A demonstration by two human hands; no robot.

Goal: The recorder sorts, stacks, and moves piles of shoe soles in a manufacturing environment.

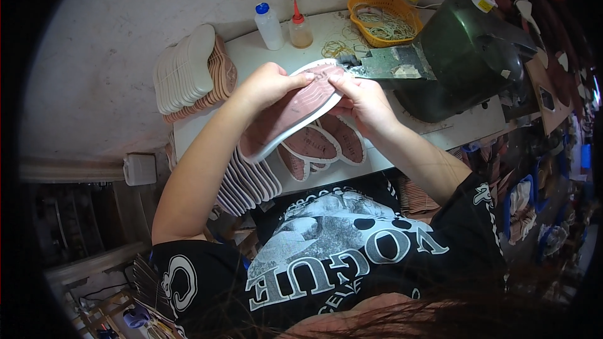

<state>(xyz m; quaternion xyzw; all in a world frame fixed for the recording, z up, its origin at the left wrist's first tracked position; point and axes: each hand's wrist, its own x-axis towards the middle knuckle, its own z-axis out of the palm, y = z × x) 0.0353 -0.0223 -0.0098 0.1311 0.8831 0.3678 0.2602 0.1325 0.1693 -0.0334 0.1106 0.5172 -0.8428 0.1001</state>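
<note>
A pinkish-brown shoe sole with a white rim is held tilted above the table, its far end up against the working head of a green machine. My left hand grips the sole's left side, thumb pressed on the pink face. From the right, my right hand pinches the edge near the far end; its lower fingers are partly hidden behind the sole. Several similar soles lie overlapping on the table just below. Where the sole's tip meets the machine is hard to make out.
Stacked soles stand at the left against the wall, with a leaning row of soles nearer. Behind are a blue-capped bottle, a red-tipped bottle and an orange basket of pale bands on the white table.
</note>
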